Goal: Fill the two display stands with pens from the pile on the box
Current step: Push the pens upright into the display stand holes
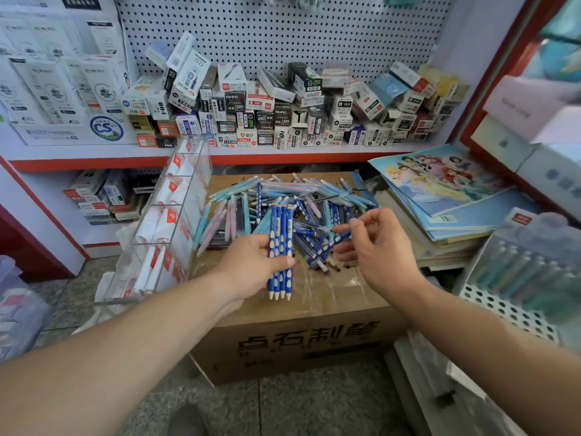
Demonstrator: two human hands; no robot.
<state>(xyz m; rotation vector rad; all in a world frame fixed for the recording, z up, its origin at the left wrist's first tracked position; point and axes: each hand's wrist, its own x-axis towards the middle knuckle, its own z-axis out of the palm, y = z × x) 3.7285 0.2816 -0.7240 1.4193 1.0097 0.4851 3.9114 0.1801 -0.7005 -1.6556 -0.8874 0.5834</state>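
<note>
Pen pile [284,195] is spread over the far half of the cardboard box [298,344] top: light blue, pink and dark blue barrels, crossed at random. Four blue pens [280,243] with pale oval dots are gripped as a flat bundle in the left hand [251,265], thumb curled over the front, white tips pointing down toward the camera and clicker ends up. Bundle is held just above the near edge of the pile. Right hand [379,247] is held over the right side of the pile, fingers partly curled, with a single pen [341,236] pinched between thumb and fingertips; that area is motion-blurred, so the exact grip can't be made out. Clear tape is seen on the bare near part of the box top. An acrylic display stand [171,215] is leaned at the box's left edge, tiered compartments filled with white wrapped items bearing red logos; only this one stand is plainly made out. Behind, a shelf [94,158] is loaded with small pen cartons [283,111] under a pegboard [283,36]. Stacked books [440,190] with a cartoon cover are placed right of the box. A perforated white tray [503,309] is seen at far right.
</note>
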